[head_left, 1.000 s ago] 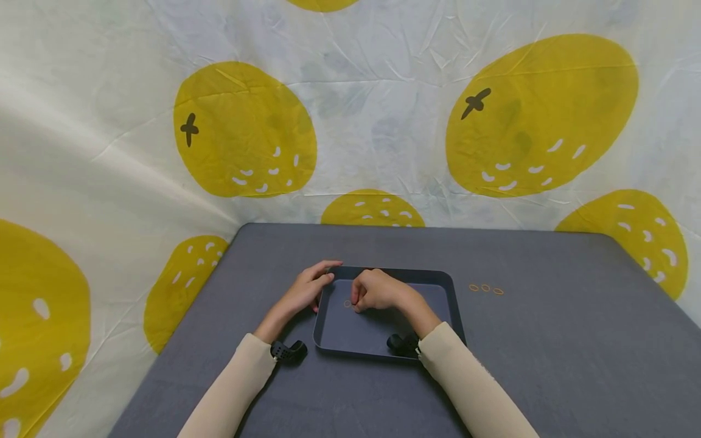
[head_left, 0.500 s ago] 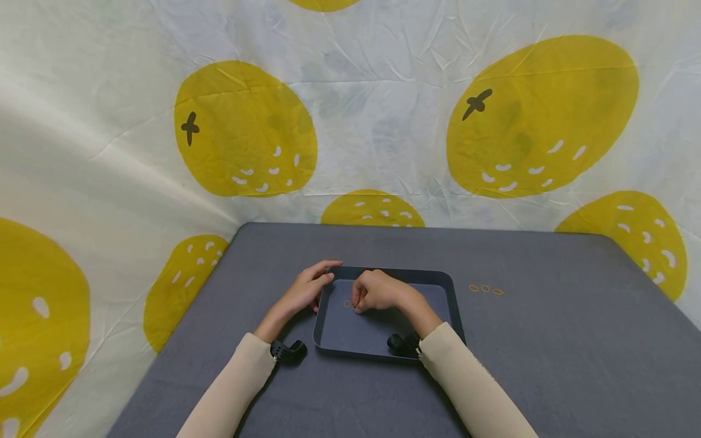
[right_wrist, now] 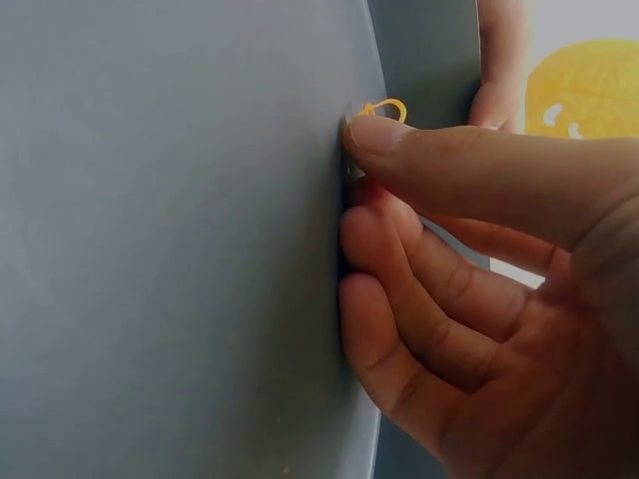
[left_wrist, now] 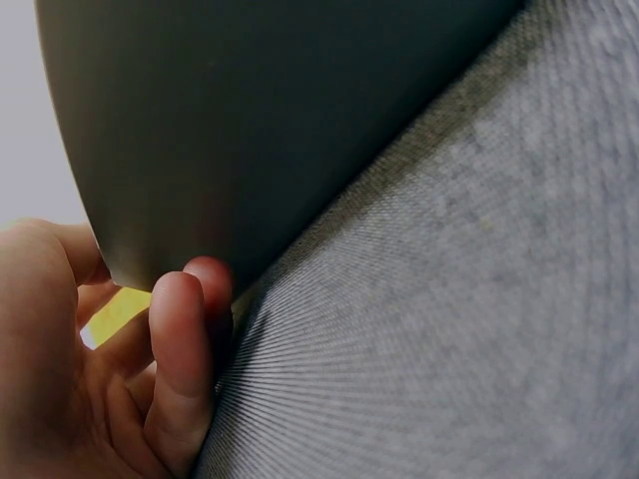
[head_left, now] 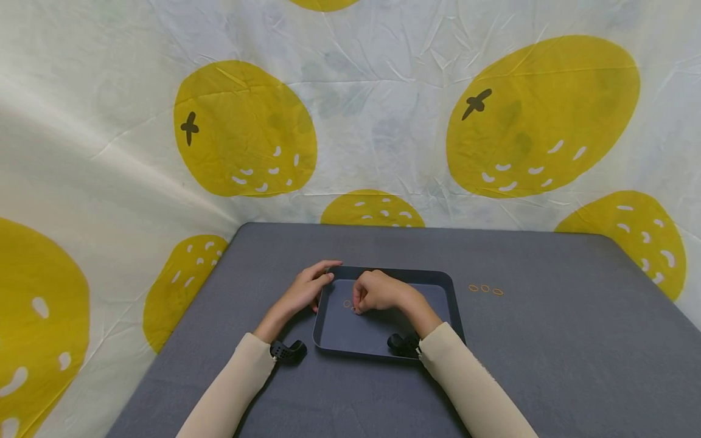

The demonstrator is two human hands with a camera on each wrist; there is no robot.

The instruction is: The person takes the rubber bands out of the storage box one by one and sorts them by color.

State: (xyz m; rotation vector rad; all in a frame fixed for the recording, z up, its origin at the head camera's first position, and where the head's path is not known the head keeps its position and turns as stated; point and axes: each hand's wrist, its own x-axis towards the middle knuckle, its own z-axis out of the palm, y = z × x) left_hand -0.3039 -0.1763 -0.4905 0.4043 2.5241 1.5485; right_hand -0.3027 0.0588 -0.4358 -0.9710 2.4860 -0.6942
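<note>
A dark grey rectangular tray (head_left: 350, 340) lies on the table. At its far left corner my left hand (head_left: 302, 292) grips the wall. In the left wrist view, curled fingers (left_wrist: 182, 334) press the tray's outer side while the thumb reaches over the rim. Inside the tray, my right hand (head_left: 380, 291) is lowered to the floor, thumb and index fingertips pinched together. Thin orange rubber band (right_wrist: 391, 106) shows just past the thumb tip; what the pinch holds is mostly hidden. One rubber band loop (head_left: 347, 303) lies left of these fingertips in the head view.
Three more orange rubber bands (head_left: 485, 288) lie in a row on the grey table (head_left: 547, 340), right of the tray. A pale cloth with yellow fruit prints (head_left: 383, 121) hangs behind the table and at its left. Black wrist devices (head_left: 288, 351) sit on both wrists.
The right fingertips have shifted very slightly to the right and down in the head view, within the tray. My left hand, the tray and the three outside bands stay put.
</note>
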